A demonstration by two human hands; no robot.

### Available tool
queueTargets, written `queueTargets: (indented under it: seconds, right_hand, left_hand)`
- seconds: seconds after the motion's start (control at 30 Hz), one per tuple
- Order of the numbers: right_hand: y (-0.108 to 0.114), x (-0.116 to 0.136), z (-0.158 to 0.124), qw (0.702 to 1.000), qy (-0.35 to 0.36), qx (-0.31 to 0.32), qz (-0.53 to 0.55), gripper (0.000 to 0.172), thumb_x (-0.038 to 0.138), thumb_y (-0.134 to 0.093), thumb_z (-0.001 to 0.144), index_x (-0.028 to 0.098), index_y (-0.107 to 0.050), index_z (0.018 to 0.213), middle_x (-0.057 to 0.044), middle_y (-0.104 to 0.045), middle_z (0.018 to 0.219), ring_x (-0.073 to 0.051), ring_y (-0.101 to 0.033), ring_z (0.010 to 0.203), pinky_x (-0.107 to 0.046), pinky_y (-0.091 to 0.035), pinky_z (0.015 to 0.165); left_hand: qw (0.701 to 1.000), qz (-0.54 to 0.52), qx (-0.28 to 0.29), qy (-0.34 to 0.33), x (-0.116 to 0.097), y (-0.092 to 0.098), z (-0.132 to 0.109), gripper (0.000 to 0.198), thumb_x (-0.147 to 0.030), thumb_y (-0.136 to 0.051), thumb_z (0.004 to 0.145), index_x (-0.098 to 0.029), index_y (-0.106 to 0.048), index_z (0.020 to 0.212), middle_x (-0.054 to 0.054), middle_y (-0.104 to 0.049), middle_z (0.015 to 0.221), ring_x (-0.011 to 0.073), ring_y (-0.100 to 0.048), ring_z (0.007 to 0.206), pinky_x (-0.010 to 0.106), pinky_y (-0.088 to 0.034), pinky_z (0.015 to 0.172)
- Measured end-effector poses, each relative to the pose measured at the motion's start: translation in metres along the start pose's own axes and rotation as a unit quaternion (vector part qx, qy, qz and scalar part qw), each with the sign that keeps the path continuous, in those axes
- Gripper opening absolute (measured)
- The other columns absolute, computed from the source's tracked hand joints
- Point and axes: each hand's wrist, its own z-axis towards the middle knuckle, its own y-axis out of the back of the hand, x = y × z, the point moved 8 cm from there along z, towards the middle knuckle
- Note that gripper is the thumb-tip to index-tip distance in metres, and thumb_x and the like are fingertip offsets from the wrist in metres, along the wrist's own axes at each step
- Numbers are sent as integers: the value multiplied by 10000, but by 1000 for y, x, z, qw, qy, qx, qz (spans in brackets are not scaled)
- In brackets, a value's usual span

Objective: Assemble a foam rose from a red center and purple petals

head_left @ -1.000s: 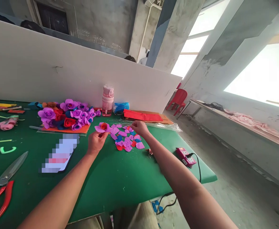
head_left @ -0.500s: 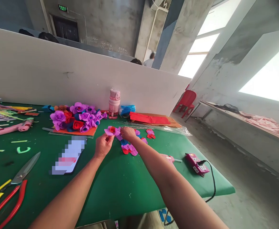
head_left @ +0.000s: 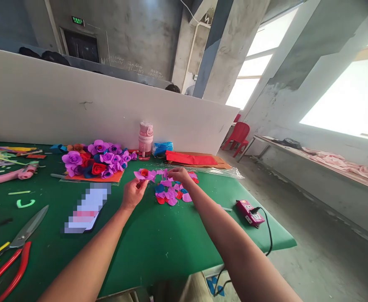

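The left hand pinches a flower, the right hand hides whether it grips, a far-left bunch looks done, petals look unused.

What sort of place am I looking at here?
Probably a craft workshop: artificial-looking flowers are bunched on the table, loose petals lie beside them, and big scissors rest at the left. The bare, unfinished wall suggests a plain industrial room.

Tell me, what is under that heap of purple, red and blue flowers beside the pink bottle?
Beneath the flowers, an orange sheet sticks out at the front and right, over the green table. The heap covers the rest, so anything else there stays hidden.
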Motion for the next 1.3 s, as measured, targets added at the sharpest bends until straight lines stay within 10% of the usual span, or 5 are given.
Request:
queueTargets:
  seconds: [0.4, 0.67, 0.97, 1.2, 1.3]
  right_hand:
    - [-64, -10, -75, 936, -132, 265, 191, 99, 182, -663, 709, 139, -600, 645, 19, -558, 539, -87, -527, 500, -200, -479, 560]
    - [-56, -8, -106, 943, -90, 220, 233, 348, 498, -674, 795, 150, -663, 812, -21, -657, 680, -124, -610, 577, -261, -545, 602]
    - [-59, -11, -124, 978, -28, 112, 176, 329, 450, -747, 700, 142, -638, 742, -14, -660, 622, -96, -572, 477, -232, -477, 528]
    - [45, -19, -192, 985, 107, -133, -22, 299, 473, -576, 824, 185, -645, 787, -18, -659, 690, -139, -576, 608, -236, -412, 563]
    - [111, -45, -216, 953, 23, -266, -144, 318, 475, -474, 865, 202, -582, 742, -14, -629, 640, -157, -569, 598, -252, -392, 559]
  left_hand:
    - [951, -139, 267, 74, -35, -32, -16, 313, -394, -678, 717, -179, -702, 943, 38, -700, 844, 88, -500, 477, 226, -384, 455]
    - [945, -137, 286, 78, -36, -42, -23, 284, -456, -687, 715, -179, -625, 713, 11, -658, 656, 160, -627, 618, 274, -501, 607]
    - [935, -121, 328, 64, -45, -51, -30, 309, -489, -682, 706, -181, -652, 710, 34, -699, 687, 179, -664, 658, 296, -541, 654]
    - [913, -64, 398, 68, -49, -63, -38, 215, -423, -704, 672, -209, -717, 663, 37, -731, 687, 201, -679, 662, 291, -542, 643]
    - [893, -53, 442, 65, -47, -72, -47, 188, -408, -703, 667, -223, -729, 644, 27, -721, 649, 193, -670, 622, 278, -536, 613]
